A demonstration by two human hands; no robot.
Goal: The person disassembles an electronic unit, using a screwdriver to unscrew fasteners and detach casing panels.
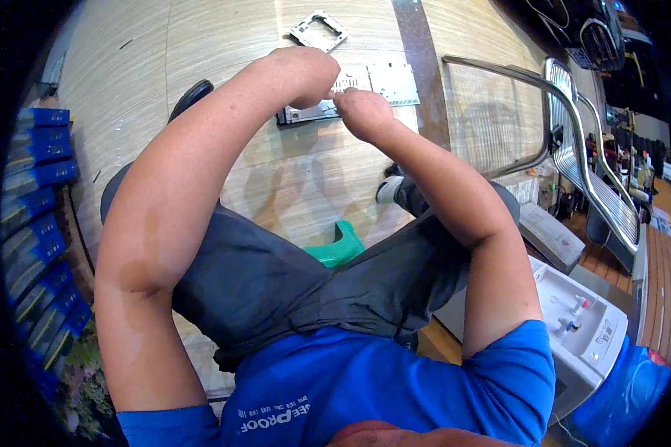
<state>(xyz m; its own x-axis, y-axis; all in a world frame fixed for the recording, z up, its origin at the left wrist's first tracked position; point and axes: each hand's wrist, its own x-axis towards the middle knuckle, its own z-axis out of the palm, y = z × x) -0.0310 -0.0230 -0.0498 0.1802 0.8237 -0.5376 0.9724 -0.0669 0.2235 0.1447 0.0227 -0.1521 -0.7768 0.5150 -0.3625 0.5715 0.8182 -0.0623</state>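
Silvery metal gleams on the unit (pixel 388 83) at twelve o'clock, left hand (pixel 314 77) and right hand (pixel 364 115) curled close over it, whether pinching I can't tell; lopsided pressure could skid it across the smooth floor (pixel 224 41) into the frame (pixel 303 33) at its eleven

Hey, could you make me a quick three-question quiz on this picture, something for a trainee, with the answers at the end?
1. Multiple choice: what colour is the plastic thing between the trouser legs?
a) red
b) green
c) yellow

2. True or false: the metal chair is at the right side of the picture.

3. Fill in the missing word: the left hand and right hand are close together at a flat metal device lying on the ____.

Key:
1. b
2. True
3. floor
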